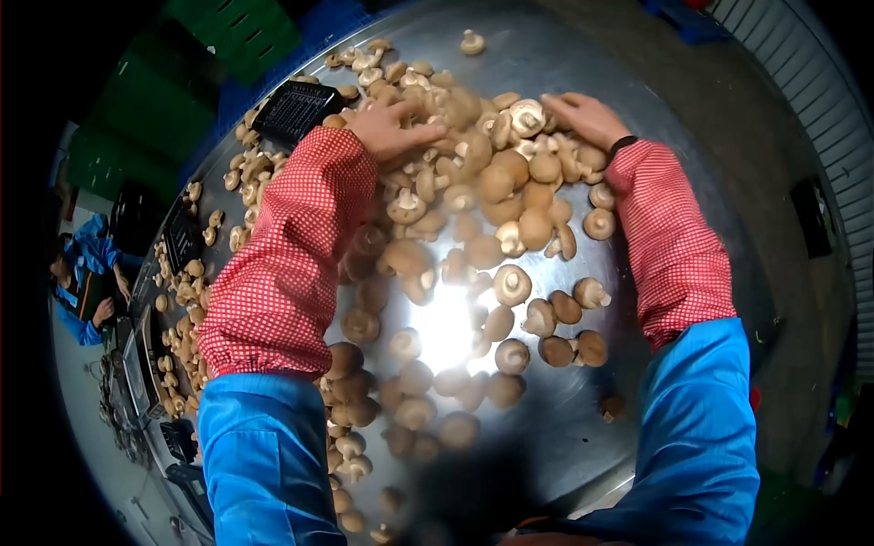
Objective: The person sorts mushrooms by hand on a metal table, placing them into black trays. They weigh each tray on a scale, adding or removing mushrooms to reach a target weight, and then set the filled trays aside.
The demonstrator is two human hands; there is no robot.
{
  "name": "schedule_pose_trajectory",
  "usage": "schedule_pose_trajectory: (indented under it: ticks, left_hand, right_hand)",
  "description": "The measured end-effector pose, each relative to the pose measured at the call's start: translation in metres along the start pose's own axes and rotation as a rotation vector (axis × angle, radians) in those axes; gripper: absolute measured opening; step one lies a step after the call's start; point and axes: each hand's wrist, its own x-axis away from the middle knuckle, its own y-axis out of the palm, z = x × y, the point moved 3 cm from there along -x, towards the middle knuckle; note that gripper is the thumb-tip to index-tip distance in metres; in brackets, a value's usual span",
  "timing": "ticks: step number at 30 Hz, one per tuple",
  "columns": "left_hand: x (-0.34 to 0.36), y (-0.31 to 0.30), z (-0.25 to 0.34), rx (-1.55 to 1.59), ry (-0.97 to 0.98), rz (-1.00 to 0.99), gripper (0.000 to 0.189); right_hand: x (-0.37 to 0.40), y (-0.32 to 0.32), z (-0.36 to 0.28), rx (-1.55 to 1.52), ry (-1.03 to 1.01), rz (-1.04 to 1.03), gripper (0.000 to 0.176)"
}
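Brown-capped shiitake mushrooms [533, 227] lie heaped and scattered over a shiny metal table [583, 437]. At the far side of the heap, my left hand [391, 129] rests on the mushrooms with its fingers spread and the thumb stretched to the right. My right hand [585, 120] lies along the heap's right edge, fingers stretched out towards a large upturned mushroom [527, 118]. Neither hand is closed around a mushroom. Both forearms wear red checked sleeve covers over blue sleeves. Some mushrooms between the hands are blurred.
A black plastic basket [296, 111] sits among mushrooms beside my left hand. Another black basket [182, 238] is farther left. Green crates [232, 36] stand beyond the table. A co-worker in blue [91, 259] is at the far left. One mushroom [472, 42] lies alone near the far edge.
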Motion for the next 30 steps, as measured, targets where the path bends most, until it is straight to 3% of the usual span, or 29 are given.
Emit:
schedule_pose_trajectory:
  ticks: [2, 4, 8, 10, 12, 13, 14, 16, 18, 19, 20, 22, 23, 24, 25, 26, 28, 30]
  left_hand:
    - [0.006, 0.006, -0.013, 0.042, -0.019, 0.047, 0.083]
    - [0.041, -0.007, -0.004, 0.293, -0.067, -0.101, 0.091]
    - [0.097, 0.015, -0.052, 0.178, -0.068, -0.108, 0.084]
    - [0.146, 0.023, -0.068, 0.476, -0.145, -0.218, 0.082]
    - [0.21, 0.016, -0.091, 0.161, 0.063, 0.051, 0.078]
    - [0.233, 0.009, -0.092, 0.067, 0.058, 0.099, 0.078]
    - [0.256, 0.005, -0.091, 0.17, 0.002, 0.062, 0.079]
    - [0.301, 0.009, -0.114, -0.014, -0.087, 0.055, 0.085]
    - [0.344, 0.007, -0.13, -0.125, -0.139, 0.063, 0.079]
    - [0.369, 0.005, -0.128, -0.046, -0.285, -0.09, 0.077]
    - [0.4, 0.018, -0.137, -0.081, -0.203, 0.014, 0.073]
    - [0.442, 0.028, -0.143, -0.084, -0.271, -0.039, 0.069]
    - [0.463, 0.047, -0.155, -0.26, -0.186, 0.111, 0.065]
    - [0.479, 0.052, -0.145, -0.357, -0.259, 0.15, 0.064]
    - [0.494, 0.054, -0.144, -0.234, -0.284, 0.142, 0.065]
    - [0.508, 0.056, -0.145, -0.111, -0.305, 0.134, 0.065]
    - [0.528, 0.052, -0.14, -0.127, -0.324, 0.207, 0.062]
    - [0.552, 0.068, -0.172, -0.148, -0.342, 0.327, 0.055]
  right_hand:
    - [0.009, 0.024, -0.033, 0.178, -0.042, -0.041, 0.077]
    - [0.015, 0.071, -0.046, -0.05, -0.186, -0.06, 0.077]
    - [0.052, 0.124, -0.099, 0.047, -0.231, -0.115, 0.075]
    - [0.098, 0.136, -0.139, 0.235, -0.273, -0.081, 0.077]
    - [0.147, 0.174, -0.185, 0.2, -0.327, -0.185, 0.084]
    - [0.164, 0.185, -0.198, 0.217, -0.351, -0.164, 0.086]
    - [0.183, 0.196, -0.211, 0.236, -0.377, -0.15, 0.088]
    - [0.223, 0.21, -0.243, 0.227, -0.377, -0.12, 0.095]
    - [0.266, 0.226, -0.267, 0.306, -0.494, -0.003, 0.093]
    - [0.285, 0.237, -0.277, 0.336, -0.525, -0.013, 0.093]
    - [0.305, 0.249, -0.286, 0.365, -0.562, -0.029, 0.092]
    - [0.347, 0.265, -0.303, 0.385, -0.571, -0.092, 0.089]
    - [0.365, 0.267, -0.309, 0.396, -0.602, -0.06, 0.08]
    - [0.382, 0.271, -0.314, 0.406, -0.639, -0.035, 0.07]
    - [0.397, 0.28, -0.319, 0.473, -0.696, 0.083, 0.054]
    - [0.412, 0.286, -0.322, 0.494, -0.735, 0.08, 0.049]
    - [0.438, 0.29, -0.331, 0.461, -0.817, 0.079, 0.049]
    - [0.448, 0.281, -0.333, 0.291, -0.848, -0.025, 0.053]
